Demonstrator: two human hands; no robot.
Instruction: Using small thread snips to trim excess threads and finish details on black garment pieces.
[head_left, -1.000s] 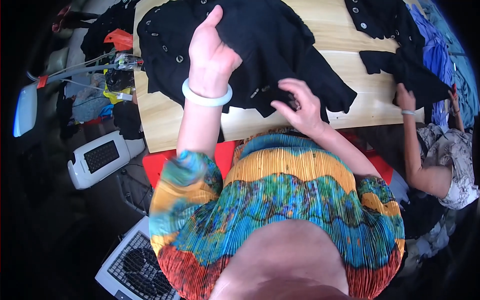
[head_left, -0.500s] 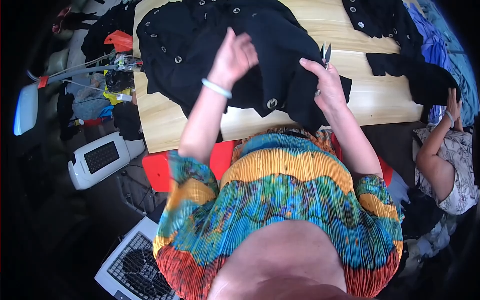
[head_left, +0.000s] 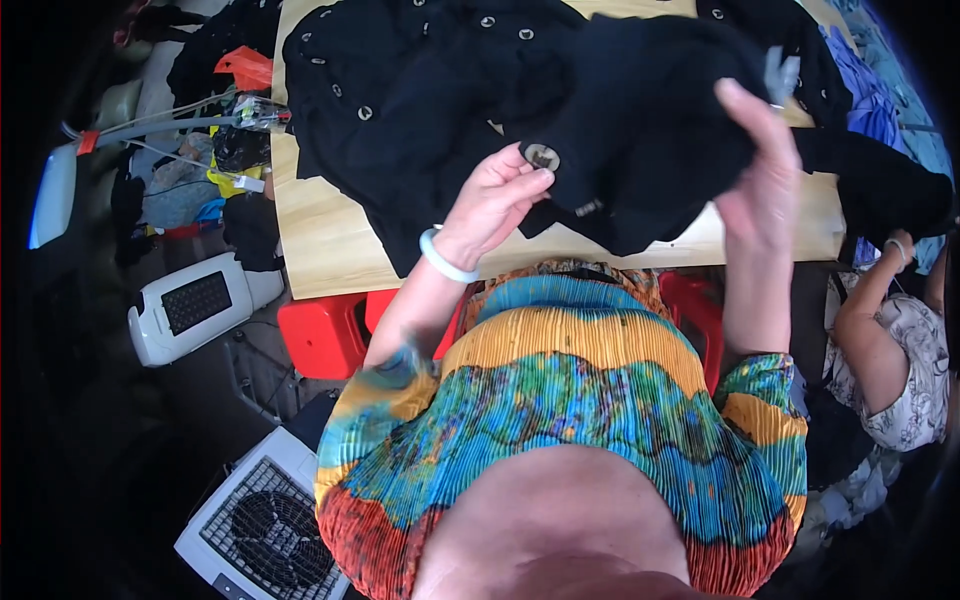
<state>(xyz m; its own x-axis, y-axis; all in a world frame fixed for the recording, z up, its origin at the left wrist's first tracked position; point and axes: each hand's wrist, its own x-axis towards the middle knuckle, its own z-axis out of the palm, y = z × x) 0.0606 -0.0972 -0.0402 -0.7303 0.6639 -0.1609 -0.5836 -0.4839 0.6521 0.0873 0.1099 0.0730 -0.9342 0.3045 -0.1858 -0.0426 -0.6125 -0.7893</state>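
My left hand (head_left: pixel 492 205) pinches the edge of a black buttoned garment (head_left: pixel 650 130) between thumb and fingers, beside a round grey-brown button (head_left: pixel 542 157). The garment's lifted part stretches from there to my right hand (head_left: pixel 765 175), which is blurred by motion. Above that hand's thumb stick out the smeared metal blades of small scissors (head_left: pixel 782 75), held in the hand. Its fingers are partly behind the cloth, so how they grip the garment is hidden. More black buttoned cloth (head_left: pixel 400 110) spreads over the wooden table (head_left: pixel 325 235) to the left.
Another black garment (head_left: pixel 880 170) lies at the table's right, where a co-worker's arm (head_left: pixel 880 285) reaches in. Blue and purple cloth (head_left: pixel 857 85) hangs beyond it. Red stools (head_left: pixel 320 335) stand under the near edge. A lamp (head_left: pixel 55 195) juts in at left.
My left hand has come down from above the garment and now pinches its edge by a button. My right hand, with the scissors, has moved right and up. The cloth between them is lifted.
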